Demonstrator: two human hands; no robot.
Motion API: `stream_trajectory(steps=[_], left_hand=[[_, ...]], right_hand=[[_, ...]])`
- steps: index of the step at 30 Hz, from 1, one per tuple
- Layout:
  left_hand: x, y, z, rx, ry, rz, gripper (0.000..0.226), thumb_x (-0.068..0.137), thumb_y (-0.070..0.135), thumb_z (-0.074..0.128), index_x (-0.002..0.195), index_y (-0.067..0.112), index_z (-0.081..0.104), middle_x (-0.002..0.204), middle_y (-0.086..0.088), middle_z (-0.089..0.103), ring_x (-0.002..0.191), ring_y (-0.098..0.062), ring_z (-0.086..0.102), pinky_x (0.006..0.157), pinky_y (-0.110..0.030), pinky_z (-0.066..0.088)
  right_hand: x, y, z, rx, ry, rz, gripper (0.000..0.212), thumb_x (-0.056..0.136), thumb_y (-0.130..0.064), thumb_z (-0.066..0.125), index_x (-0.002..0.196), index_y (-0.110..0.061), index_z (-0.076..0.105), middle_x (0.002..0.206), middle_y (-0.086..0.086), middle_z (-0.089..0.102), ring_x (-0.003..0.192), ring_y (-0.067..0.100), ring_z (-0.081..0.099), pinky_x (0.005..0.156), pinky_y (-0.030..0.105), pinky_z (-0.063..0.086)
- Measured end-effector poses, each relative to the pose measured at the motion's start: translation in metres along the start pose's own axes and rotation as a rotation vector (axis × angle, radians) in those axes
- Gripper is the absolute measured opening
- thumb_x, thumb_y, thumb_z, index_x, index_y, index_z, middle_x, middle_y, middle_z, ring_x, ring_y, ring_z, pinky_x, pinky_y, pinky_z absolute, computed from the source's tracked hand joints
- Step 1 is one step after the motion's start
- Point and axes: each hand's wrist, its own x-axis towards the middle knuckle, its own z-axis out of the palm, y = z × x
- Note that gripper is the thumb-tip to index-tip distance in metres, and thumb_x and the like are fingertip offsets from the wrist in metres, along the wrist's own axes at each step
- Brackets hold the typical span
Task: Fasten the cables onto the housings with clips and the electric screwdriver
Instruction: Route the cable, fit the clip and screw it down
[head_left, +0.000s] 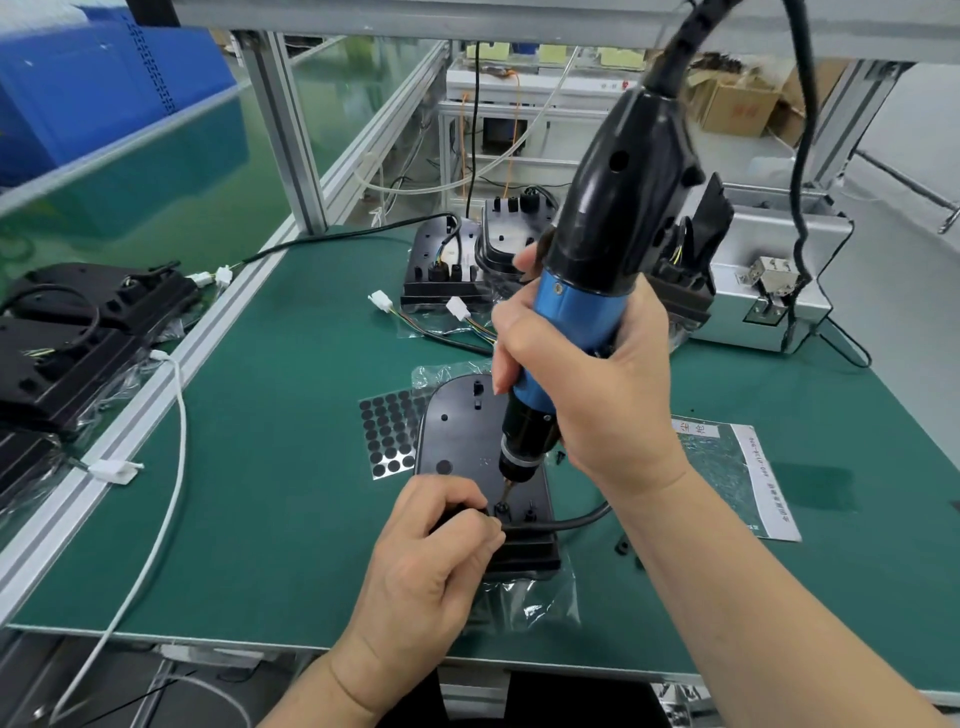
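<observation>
Right hand: your right hand (587, 395) is wrapped around the blue barrel of the electric screwdriver (608, 234), fingers curled round its front and thumb behind.
Electric screwdriver: it leans slightly, black top rising away from you above the hand, bit pointing down just in front of your left fingertips.
Bit: its tip (503, 493) sits at a small black post on the near end of the housing; whether it touches a screw cannot be told.
Left hand: your left hand (436, 540) lies below the right, fingers curled, pinching the cable against the housing's near edge.
Housing: the black housing (457, 431) lies flat on a clear plastic bag (535, 603), between and under both hands.
Cable: the black cable (576, 519) leaves your left fingertips, crosses the housing and curves off under your right wrist.
Clip: hidden by your left fingers, if present.
Loose parts: small black pieces (622, 546) lie on the green mat (291, 415) under your right forearm.
Pad sheet: a sheet of black round pads (387, 436) lies just left of the housing, beyond your left hand.
Beyond the right hand: more housings (441, 265) with white connectors (381, 301).
Far left of the left hand: stacked black housings (67, 353).
</observation>
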Motion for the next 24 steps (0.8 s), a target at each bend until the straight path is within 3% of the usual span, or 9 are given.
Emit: stream_trajectory(steps=[9, 14, 18, 24], left_hand=[[0.001, 0.001, 0.000, -0.007, 0.007, 0.001, 0.011, 0.092, 0.017, 0.064, 0.082, 0.012, 0.063, 0.101, 0.006, 0.053, 0.090, -0.020, 0.054, 0.075, -0.026, 0.046], [0.001, 0.002, -0.001, -0.004, 0.006, -0.011, 0.013, 0.092, 0.016, 0.063, 0.080, 0.011, 0.062, 0.101, 0.007, 0.053, 0.089, -0.021, 0.053, 0.075, -0.029, 0.045], [0.001, 0.003, -0.001, -0.001, -0.004, -0.019, 0.011, 0.092, 0.015, 0.063, 0.081, 0.011, 0.062, 0.100, 0.007, 0.053, 0.089, -0.019, 0.052, 0.076, -0.027, 0.044], [0.001, 0.004, 0.000, 0.008, -0.006, -0.016, 0.014, 0.092, 0.013, 0.061, 0.080, 0.007, 0.063, 0.099, 0.004, 0.053, 0.089, -0.020, 0.052, 0.076, -0.029, 0.044]], right_hand=[[0.000, 0.002, 0.001, -0.043, -0.027, 0.023, 0.016, 0.081, 0.003, 0.062, 0.091, 0.005, 0.049, 0.062, 0.004, 0.054, 0.046, 0.020, 0.055, 0.054, 0.035, 0.051], [-0.008, 0.001, -0.005, 0.008, 0.009, -0.015, 0.023, 0.083, 0.005, 0.062, 0.102, -0.003, 0.052, 0.066, 0.006, 0.055, 0.050, 0.022, 0.055, 0.057, 0.031, 0.049], [-0.010, 0.001, -0.002, 0.003, 0.013, -0.029, 0.025, 0.083, 0.006, 0.063, 0.105, 0.004, 0.050, 0.064, 0.010, 0.054, 0.051, 0.024, 0.055, 0.058, 0.032, 0.050], [-0.012, 0.006, 0.006, -0.083, 0.103, -0.082, 0.025, 0.083, 0.003, 0.066, 0.100, 0.007, 0.049, 0.066, 0.026, 0.052, 0.053, 0.041, 0.048, 0.053, 0.048, 0.049]])
